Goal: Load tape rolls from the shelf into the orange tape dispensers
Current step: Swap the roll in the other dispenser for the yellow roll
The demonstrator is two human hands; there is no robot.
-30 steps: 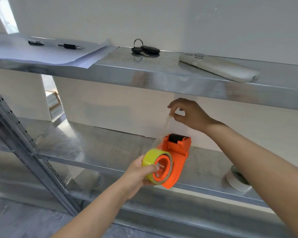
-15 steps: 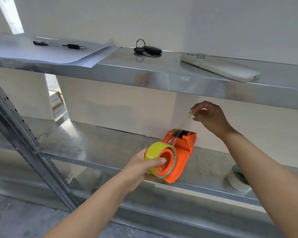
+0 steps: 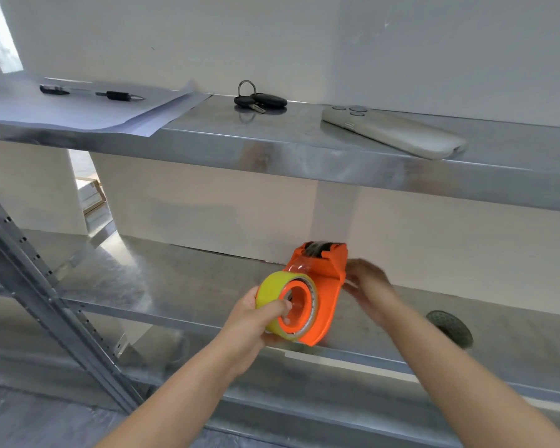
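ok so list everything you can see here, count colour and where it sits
orange plastic tape dispenser: 1, orange, held over the middle shelf's front edge
yellow-green tape roll: 1, yellow-green, on the dispenser's hub
black-and-clear pen: 1, on the paper
large sheet of paper: 1, white, top shelf, left
black car keys on a metal ring: 1 bunch, top shelf, middle
beige cased phone: 1, top shelf, right, cameras up
dark round object: 1, middle shelf, right, too blurred to identify
silver metal shelf unit: 1, fills the view
left hand: grips the tape roll
right hand: at the dispenser's right side, blurred, grip unclear
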